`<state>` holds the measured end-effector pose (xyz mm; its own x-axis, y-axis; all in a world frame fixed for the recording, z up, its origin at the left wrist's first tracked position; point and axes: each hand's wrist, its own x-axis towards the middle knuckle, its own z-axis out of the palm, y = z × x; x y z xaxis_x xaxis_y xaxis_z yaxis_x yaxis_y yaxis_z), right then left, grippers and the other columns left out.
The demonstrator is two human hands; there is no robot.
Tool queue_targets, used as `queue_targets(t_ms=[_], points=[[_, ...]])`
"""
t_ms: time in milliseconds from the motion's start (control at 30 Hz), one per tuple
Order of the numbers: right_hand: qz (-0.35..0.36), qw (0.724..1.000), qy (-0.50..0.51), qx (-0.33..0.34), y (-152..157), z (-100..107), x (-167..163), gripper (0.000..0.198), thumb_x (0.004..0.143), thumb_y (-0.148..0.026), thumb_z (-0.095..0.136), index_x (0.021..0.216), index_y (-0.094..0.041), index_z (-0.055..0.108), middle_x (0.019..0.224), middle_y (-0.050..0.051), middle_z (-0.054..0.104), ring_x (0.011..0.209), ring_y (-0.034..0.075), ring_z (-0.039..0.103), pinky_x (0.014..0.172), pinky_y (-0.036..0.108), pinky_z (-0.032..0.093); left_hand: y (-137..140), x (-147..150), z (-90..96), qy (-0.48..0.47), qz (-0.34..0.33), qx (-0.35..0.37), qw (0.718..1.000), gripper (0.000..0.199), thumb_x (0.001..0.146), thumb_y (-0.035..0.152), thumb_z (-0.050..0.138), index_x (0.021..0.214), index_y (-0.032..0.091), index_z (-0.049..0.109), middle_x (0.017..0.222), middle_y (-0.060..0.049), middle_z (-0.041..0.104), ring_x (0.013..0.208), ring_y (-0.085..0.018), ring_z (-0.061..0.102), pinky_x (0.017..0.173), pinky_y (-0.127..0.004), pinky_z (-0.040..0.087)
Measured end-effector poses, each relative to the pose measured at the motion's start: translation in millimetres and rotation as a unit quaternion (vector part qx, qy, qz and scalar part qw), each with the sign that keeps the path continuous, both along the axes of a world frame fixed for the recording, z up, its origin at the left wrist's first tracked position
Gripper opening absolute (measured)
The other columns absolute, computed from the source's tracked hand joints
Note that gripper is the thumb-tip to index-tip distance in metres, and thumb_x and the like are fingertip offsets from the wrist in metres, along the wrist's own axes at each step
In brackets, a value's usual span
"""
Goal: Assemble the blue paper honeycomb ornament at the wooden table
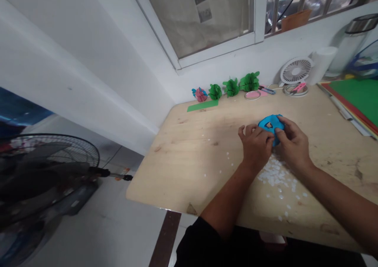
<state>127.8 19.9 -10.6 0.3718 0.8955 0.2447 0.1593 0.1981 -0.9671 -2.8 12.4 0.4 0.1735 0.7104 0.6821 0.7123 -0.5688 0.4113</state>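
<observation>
A blue folded paper piece (pixel 271 121), with a small dark-edged opening in it, is held just above the wooden table. My left hand (pixel 256 143) grips its near left edge, fingertips bent against the paper. My right hand (pixel 293 141) pinches its right side between thumb and fingers. Both hands hide part of the piece. Under and in front of them lies a scatter of small white paper bits (pixel 276 174).
Along the wall stand several green paper figures (pixel 231 87) and a pink-and-blue one (pixel 201 95), near a green paper strip (pixel 202 106). A small white fan (pixel 296 71), tape rolls, a cutter (pixel 267 89) and coloured sheets (pixel 357 97) sit right. A floor fan (pixel 50 168) stands left.
</observation>
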Motion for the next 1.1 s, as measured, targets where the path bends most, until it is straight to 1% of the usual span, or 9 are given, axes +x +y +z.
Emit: queue_targets(t_ms=[100, 167, 233, 400, 600, 733, 800, 933, 1100], points=[[-0.009, 1.000, -0.008, 0.015, 0.8, 2.0, 0.7, 0.048, 0.084, -0.050, 0.076, 0.126, -0.025, 0.076, 0.106, 0.006, 0.080, 0.076, 0.019, 0.067, 0.070, 0.035, 0.061, -0.7, -0.4, 0.9, 0.023, -0.002, -0.003, 1.000, 0.008, 0.096, 0.022, 0.073, 0.089, 0.026, 0.073, 0.095, -0.001, 0.080, 0.112, -0.027, 0.065, 0.116, -0.051, 0.034], [-0.017, 1.000, -0.007, 0.023, 1.8, 3.0, 1.3, 0.049, 0.083, -0.051, 0.077, 0.123, -0.025, 0.077, 0.106, 0.006, 0.080, 0.075, 0.018, 0.067, 0.069, 0.033, 0.060, -1.9, -0.7, 2.8, 0.042, 0.007, -0.013, 0.999, 0.004, 0.098, 0.024, 0.071, 0.097, 0.027, 0.074, 0.099, -0.001, 0.080, 0.113, -0.026, 0.065, 0.117, -0.049, 0.035], [-0.024, 1.000, 0.004, 0.017, 2.7, 3.4, 1.5, 0.051, 0.080, -0.052, 0.078, 0.122, -0.023, 0.077, 0.103, 0.007, 0.079, 0.076, 0.019, 0.067, 0.070, 0.033, 0.060, -3.0, -1.0, 5.0, 0.067, 0.016, -0.021, 0.997, 0.006, 0.099, 0.026, 0.070, 0.102, 0.028, 0.075, 0.101, 0.000, 0.081, 0.115, -0.025, 0.065, 0.119, -0.049, 0.033], [-0.029, 0.999, 0.019, -0.011, 3.0, 2.0, 0.7, 0.053, 0.078, -0.054, 0.080, 0.121, -0.024, 0.078, 0.096, 0.006, 0.078, 0.073, 0.019, 0.065, 0.068, 0.035, 0.058, -3.6, -0.6, 7.4, 0.103, 0.019, -0.007, 0.994, 0.011, 0.101, 0.026, 0.067, 0.094, 0.028, 0.076, 0.097, 0.000, 0.082, 0.115, -0.026, 0.066, 0.124, -0.051, 0.026], [-0.001, 0.998, 0.058, -0.012, 1.3, 0.4, -2.4, 0.056, 0.075, -0.054, 0.082, 0.122, -0.024, 0.076, 0.099, 0.005, 0.077, 0.073, 0.018, 0.063, 0.069, 0.034, 0.055, -2.4, -1.4, 7.0, 0.096, 0.010, -0.031, 0.995, 0.011, 0.100, 0.023, 0.067, 0.093, 0.027, 0.075, 0.097, -0.001, 0.082, 0.115, -0.027, 0.065, 0.123, -0.051, 0.029], [0.008, 0.998, 0.066, -0.011, -0.3, 0.2, -4.8, 0.054, 0.076, -0.051, 0.082, 0.122, -0.023, 0.076, 0.091, 0.003, 0.074, 0.069, 0.016, 0.059, 0.064, 0.031, 0.051, -1.9, -2.6, 7.7, 0.093, -0.003, -0.054, 0.994, 0.010, 0.100, 0.023, 0.068, 0.092, 0.026, 0.073, 0.099, -0.001, 0.081, 0.115, -0.027, 0.066, 0.122, -0.052, 0.030], [0.005, 0.998, 0.067, -0.014, -0.4, 0.3, -5.1, 0.053, 0.077, -0.050, 0.081, 0.122, -0.023, 0.076, 0.088, 0.002, 0.073, 0.068, 0.015, 0.057, 0.063, 0.031, 0.050, -1.6, -2.8, 7.8, 0.096, -0.009, -0.065, 0.993, 0.011, 0.101, 0.024, 0.067, 0.092, 0.026, 0.072, 0.101, -0.002, 0.081, 0.116, -0.027, 0.065, 0.122, -0.051, 0.030], [-0.010, 0.999, 0.045, -0.012, 1.3, 1.3, -3.8, 0.052, 0.076, -0.051, 0.081, 0.120, -0.024, 0.076, 0.091, 0.003, 0.073, 0.069, 0.016, 0.059, 0.064, 0.032, 0.053, -1.6, -2.4, 7.4, 0.099, -0.015, -0.079, 0.992, 0.009, 0.101, 0.024, 0.065, 0.094, 0.024, 0.071, 0.103, -0.002, 0.081, 0.116, -0.027, 0.065, 0.122, -0.051, 0.031], [-0.035, 0.999, 0.031, -0.013, 3.8, 2.4, -0.6, 0.056, 0.075, -0.055, 0.081, 0.120, -0.023, 0.077, 0.090, 0.005, 0.074, 0.072, 0.018, 0.062, 0.064, 0.032, 0.055, -3.3, -1.1, 7.2, 0.075, 0.000, -0.072, 0.995, 0.007, 0.100, 0.024, 0.067, 0.105, 0.026, 0.072, 0.105, 0.000, 0.082, 0.116, -0.025, 0.065, 0.121, -0.049, 0.033]])
